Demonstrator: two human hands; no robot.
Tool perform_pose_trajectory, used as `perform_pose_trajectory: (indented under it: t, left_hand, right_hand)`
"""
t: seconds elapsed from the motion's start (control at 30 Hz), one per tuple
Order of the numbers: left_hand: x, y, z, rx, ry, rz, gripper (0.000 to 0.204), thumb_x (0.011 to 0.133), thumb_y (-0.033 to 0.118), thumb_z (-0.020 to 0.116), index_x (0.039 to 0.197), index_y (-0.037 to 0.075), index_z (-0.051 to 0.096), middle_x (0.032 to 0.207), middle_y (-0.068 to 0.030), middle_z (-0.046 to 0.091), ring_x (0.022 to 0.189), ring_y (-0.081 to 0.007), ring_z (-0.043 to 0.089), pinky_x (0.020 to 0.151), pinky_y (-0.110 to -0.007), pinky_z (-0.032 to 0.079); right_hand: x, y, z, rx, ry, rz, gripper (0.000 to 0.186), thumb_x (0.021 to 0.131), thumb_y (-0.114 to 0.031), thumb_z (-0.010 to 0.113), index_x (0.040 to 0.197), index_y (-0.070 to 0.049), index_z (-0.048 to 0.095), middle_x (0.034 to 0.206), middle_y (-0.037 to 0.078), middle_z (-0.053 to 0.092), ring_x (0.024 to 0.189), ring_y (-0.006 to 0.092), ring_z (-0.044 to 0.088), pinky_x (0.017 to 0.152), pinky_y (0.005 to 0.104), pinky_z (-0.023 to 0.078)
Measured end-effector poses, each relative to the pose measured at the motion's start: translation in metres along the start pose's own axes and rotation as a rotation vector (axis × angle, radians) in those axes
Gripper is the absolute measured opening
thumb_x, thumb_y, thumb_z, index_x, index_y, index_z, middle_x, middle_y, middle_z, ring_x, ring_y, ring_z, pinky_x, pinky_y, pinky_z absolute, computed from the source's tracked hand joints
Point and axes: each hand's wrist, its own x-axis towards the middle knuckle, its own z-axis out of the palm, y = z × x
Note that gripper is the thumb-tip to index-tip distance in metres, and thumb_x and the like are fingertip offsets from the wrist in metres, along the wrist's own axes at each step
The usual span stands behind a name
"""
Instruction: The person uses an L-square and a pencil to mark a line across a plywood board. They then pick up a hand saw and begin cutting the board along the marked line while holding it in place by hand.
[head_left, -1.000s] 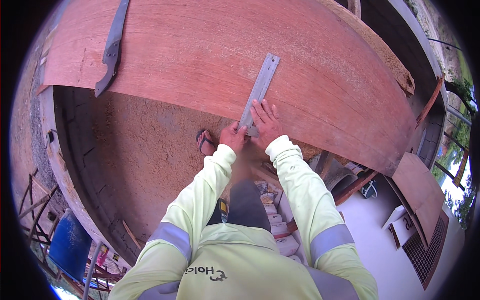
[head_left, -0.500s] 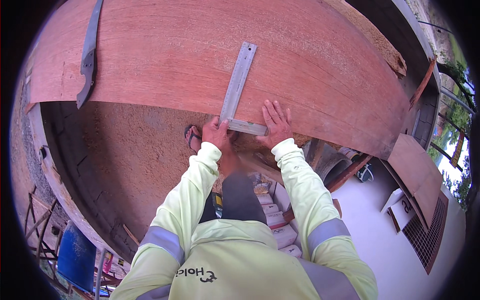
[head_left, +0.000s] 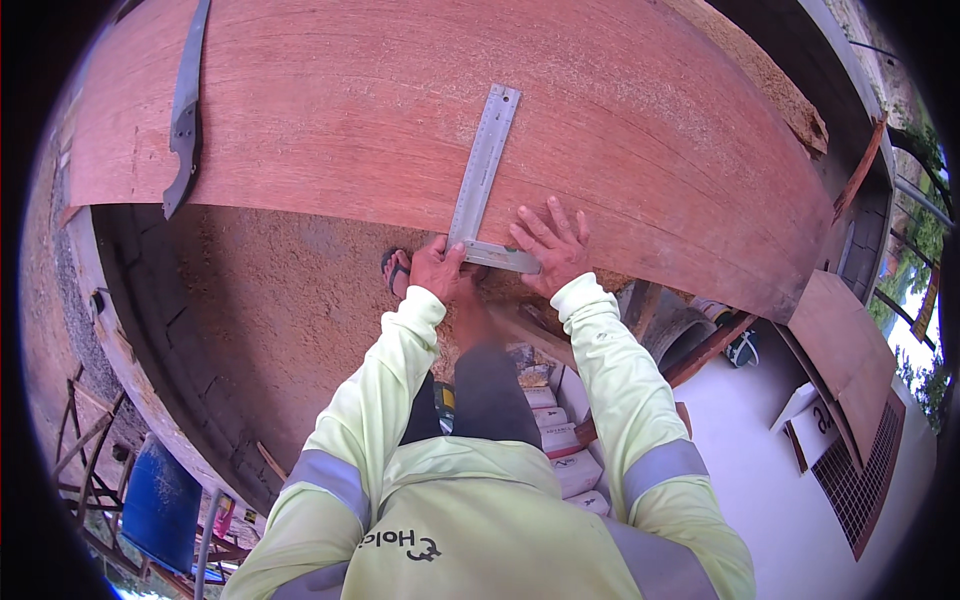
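Note:
A metal try square [head_left: 484, 165] lies on a reddish plywood sheet [head_left: 620, 130], its ruled blade pointing away from me and its stock along the sheet's near edge. My left hand [head_left: 437, 268] is closed on the corner where blade and stock meet. At the other end of the stock, my right hand [head_left: 556, 250] has its fingers spread above the plywood, its thumb side close to the stock. Whether that hand touches the stock is hard to make out. A handsaw [head_left: 186, 130] with a dark handle rests on the sheet at the left, its handle end reaching past the near edge.
Below the sheet is sandy ground [head_left: 290, 270] inside a curved block wall [head_left: 150, 330]. My sandalled foot [head_left: 397, 268] stands under the edge. Stacked bags [head_left: 575, 472] lie beside my legs. A blue drum [head_left: 160, 505] stands lower left; leaning boards [head_left: 838, 345] and a mesh screen [head_left: 855, 480] are at right.
My right hand's fingers have lifted and spread from a flatter pose on the plywood. My left hand stays at the square's corner. The whole view has shifted slightly.

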Motion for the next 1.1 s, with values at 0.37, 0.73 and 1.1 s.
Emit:
perform_pose_trajectory:
  t: [0.37, 0.73, 1.1]
  left_hand:
    - [0.005, -0.001, -0.014, 0.200, -0.005, 0.049, 0.021, 0.098, 0.010, 0.053, 0.106, -0.008, 0.060, 0.094, -0.0110, 0.068, 0.081, -0.0151, 0.066, 0.075, -0.030, 0.055]
    - [0.008, -0.001, -0.014, 0.407, 0.096, 0.073, 0.021, 0.096, 0.010, 0.055, 0.104, -0.006, 0.065, 0.089, -0.0086, 0.069, 0.076, -0.0127, 0.063, 0.070, -0.028, 0.053]
    - [0.000, 0.022, -0.002, 0.403, 0.083, 0.039, 0.024, 0.095, 0.013, 0.056, 0.106, -0.006, 0.065, 0.089, -0.0105, 0.071, 0.077, -0.0138, 0.067, 0.072, -0.029, 0.054]
  right_hand:
    - [0.007, -0.001, 0.001, 0.037, 0.010, 0.034, 0.096, 0.051, -0.031, 0.086, 0.139, -0.023, 0.050, 0.155, -0.006, 0.035, 0.146, 0.0222, 0.026, 0.112, 0.0617, 0.018]
    - [-0.002, 0.000, 0.010, 0.060, 0.019, -0.038, 0.086, 0.057, -0.029, 0.086, 0.136, -0.035, 0.053, 0.156, -0.005, 0.034, 0.146, 0.0259, 0.024, 0.110, 0.0624, 0.018]
    - [0.019, -0.023, 0.004, -0.073, -0.039, -0.045, 0.089, 0.061, -0.011, 0.078, 0.138, -0.043, 0.050, 0.160, -0.007, 0.024, 0.144, 0.0424, 0.015, 0.108, 0.0664, 0.019]
